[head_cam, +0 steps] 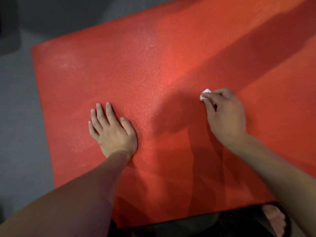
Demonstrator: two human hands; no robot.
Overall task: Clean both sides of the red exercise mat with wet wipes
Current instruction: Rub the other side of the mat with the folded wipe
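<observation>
Mostly hidden, wipe [205, 94] pinched by right hand [225, 115]; left hand [112, 132] flat on mat [153, 65].

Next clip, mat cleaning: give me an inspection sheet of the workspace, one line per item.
Surface: grey floor, the mat lying flat on it.
Job's things: red exercise mat, one side up, faint sheen in patches; small white wet wipe, bunched up, at the fingertips of one hand.
Clutter: nothing seen on the mat besides the wipe.
Hands: left hand flat on the mat, fingers straight and spread; right hand pinches the wipe against the mat.
Cables: nothing seen.
Surroundings: dark shape at the far left, too dim to identify; a foot in a dark sandal just off the mat's near edge.
</observation>
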